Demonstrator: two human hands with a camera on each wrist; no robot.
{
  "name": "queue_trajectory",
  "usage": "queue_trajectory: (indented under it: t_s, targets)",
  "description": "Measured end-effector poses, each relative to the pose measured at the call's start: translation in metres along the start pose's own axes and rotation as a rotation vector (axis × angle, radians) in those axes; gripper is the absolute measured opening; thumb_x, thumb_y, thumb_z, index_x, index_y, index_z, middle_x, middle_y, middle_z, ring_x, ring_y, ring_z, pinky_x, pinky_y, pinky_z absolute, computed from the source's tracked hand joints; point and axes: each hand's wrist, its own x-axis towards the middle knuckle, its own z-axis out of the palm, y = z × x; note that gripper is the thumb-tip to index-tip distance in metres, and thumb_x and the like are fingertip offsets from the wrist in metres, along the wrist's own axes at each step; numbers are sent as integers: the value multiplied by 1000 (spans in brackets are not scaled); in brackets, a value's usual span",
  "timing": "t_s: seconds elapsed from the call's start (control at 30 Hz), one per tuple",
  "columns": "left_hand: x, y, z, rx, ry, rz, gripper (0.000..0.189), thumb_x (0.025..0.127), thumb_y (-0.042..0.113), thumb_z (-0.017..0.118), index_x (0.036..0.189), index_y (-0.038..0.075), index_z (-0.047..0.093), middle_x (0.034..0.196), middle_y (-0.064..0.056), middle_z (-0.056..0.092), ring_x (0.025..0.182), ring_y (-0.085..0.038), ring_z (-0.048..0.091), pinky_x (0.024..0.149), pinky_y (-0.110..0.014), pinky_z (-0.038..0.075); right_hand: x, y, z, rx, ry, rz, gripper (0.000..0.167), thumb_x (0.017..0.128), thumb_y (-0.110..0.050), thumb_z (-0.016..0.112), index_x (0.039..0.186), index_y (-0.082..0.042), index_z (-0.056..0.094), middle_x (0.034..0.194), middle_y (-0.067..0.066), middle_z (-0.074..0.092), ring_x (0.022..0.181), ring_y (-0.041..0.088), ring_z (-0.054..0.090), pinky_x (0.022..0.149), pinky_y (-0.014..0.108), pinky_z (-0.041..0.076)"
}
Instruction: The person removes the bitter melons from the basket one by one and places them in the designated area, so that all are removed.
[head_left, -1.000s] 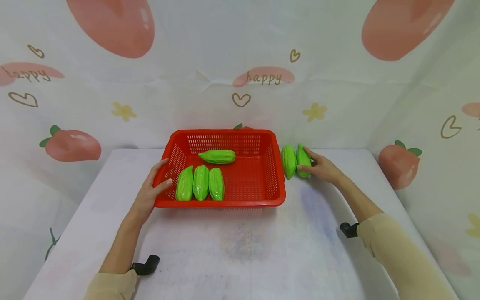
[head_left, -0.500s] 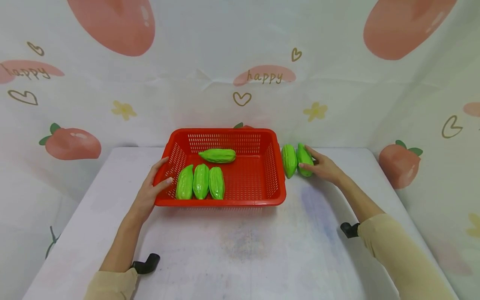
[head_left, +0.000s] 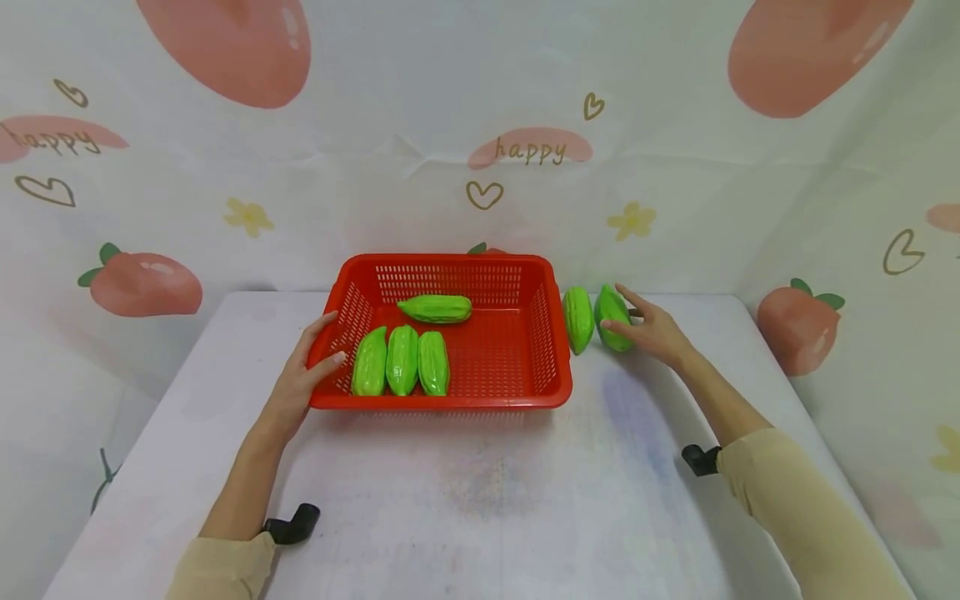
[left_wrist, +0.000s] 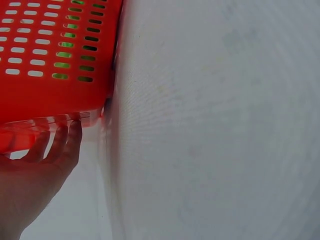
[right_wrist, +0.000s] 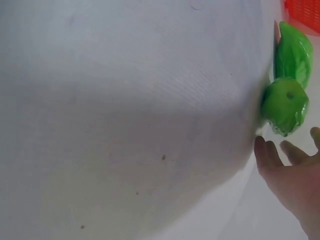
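Note:
My left hand (head_left: 295, 390) holds the left rim of a red plastic basket (head_left: 442, 402), thumb over the rim and fingers along the outer wall, as the left wrist view also shows. Inside, three green bitter melons (head_left: 402, 361) lie side by side at the front left, with another bitter melon (head_left: 435, 309) crosswise behind them. Right of the basket, two more lie on the table: a near bitter melon (head_left: 578, 319) and an outer bitter melon (head_left: 611, 310). Beside the outer one is my right hand (head_left: 654, 332), fingers and thumb spread; in the right wrist view a gap shows between fingertips and melon.
The basket stands toward the back of a white table (head_left: 480, 517). A white curtain (head_left: 420, 117) printed with peaches and hearts hangs directly behind the table and along its sides. Black wrist mounts (head_left: 294, 525) stick out by both sleeves.
The outer bitter melon has shifted slightly right and turned, widening the gap to its neighbour. My right hand has moved slightly right and its fingers have spread from it. The left hand keeps its hold.

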Motion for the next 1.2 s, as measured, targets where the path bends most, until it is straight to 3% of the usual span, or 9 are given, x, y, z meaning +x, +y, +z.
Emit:
queue_trajectory:
  t_s: [0.27, 0.47, 0.6, 0.83, 1.2]
  targets:
    - [1, 0, 0, -44, -5, 13, 62, 103, 25, 51, 157, 35, 22, 156, -9, 23, 133, -29, 33, 93, -21, 47, -3, -2, -1, 26, 100, -54, 81, 92, -39, 71, 158, -16, 29, 156, 21, 35, 135, 46, 40, 99, 60, 44]
    - [2, 0, -1, -28, -3, 16, 62, 103, 27, 51, 157, 36, 22, 157, -8, 22, 133, -26, 33, 94, -21, 46, -4, -13, -5, 79, 177, -142, 76, 91, -29, 74, 154, -10, 37, 154, 15, 40, 134, 41, 44, 107, 57, 38]
    - [2, -1, -1, -30, -6, 14, 63, 103, 27, 51, 157, 36, 22, 157, -9, 22, 131, -26, 34, 93, -21, 47, -5, -21, -3, 127, 200, -188, 70, 91, -24, 75, 151, -12, 43, 150, 14, 47, 128, 36, 49, 104, 52, 41]
    - [1, -2, 0, -34, -3, 12, 63, 102, 27, 51, 158, 35, 22, 157, -9, 22, 132, -28, 33, 91, -18, 47, -33, -74, -7, 206, 210, -265, 62, 89, -3, 72, 145, 0, 47, 139, 24, 54, 119, 44, 53, 98, 59, 43]
    - [2, -2, 0, -27, -1, 7, 63, 102, 28, 51, 158, 36, 21, 158, -8, 21, 133, -27, 33, 90, -18, 48, -33, -98, -5, 184, 194, -348, 58, 89, -1, 72, 143, -1, 51, 137, 20, 57, 113, 37, 58, 96, 55, 46]
